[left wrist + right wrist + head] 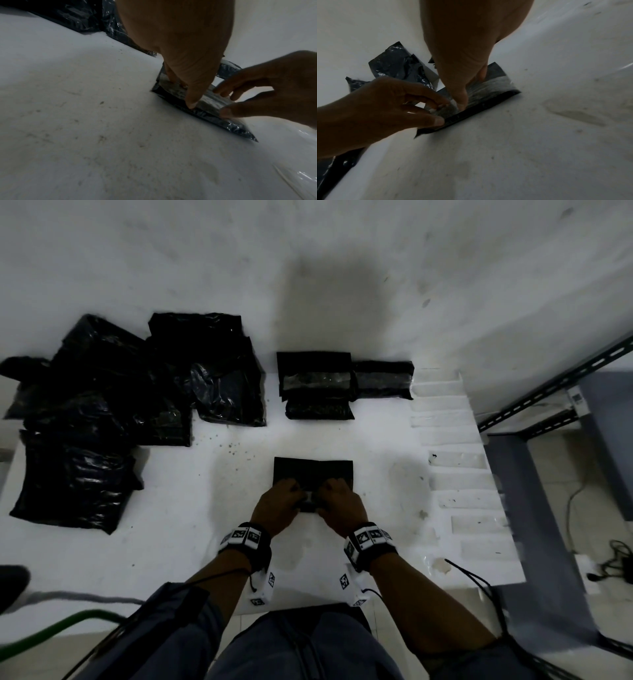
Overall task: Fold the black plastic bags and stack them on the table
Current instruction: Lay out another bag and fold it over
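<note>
A black plastic bag [313, 470], folded into a small rectangle, lies flat on the white table [191, 529] just in front of me. My left hand [281, 501] and right hand [342, 501] sit side by side on its near edge. In the left wrist view, my left hand [181, 92] pinches the shiny folded strip of the bag [240, 129] between thumb and fingers. The right wrist view shows my right hand [464, 89] pinching the same strip of the bag [498, 70]. Folded bags [317, 385] are stacked at the back centre. Unfolded bags [137, 385] are piled at the left.
One more folded bag [383, 380] lies right of the stack. Clear plastic strips [455, 440] cover the table's right side up to its edge. Beyond that edge stand a metal shelf frame [548, 392] and floor cables [613, 563]. A green hose [51, 631] lies bottom left.
</note>
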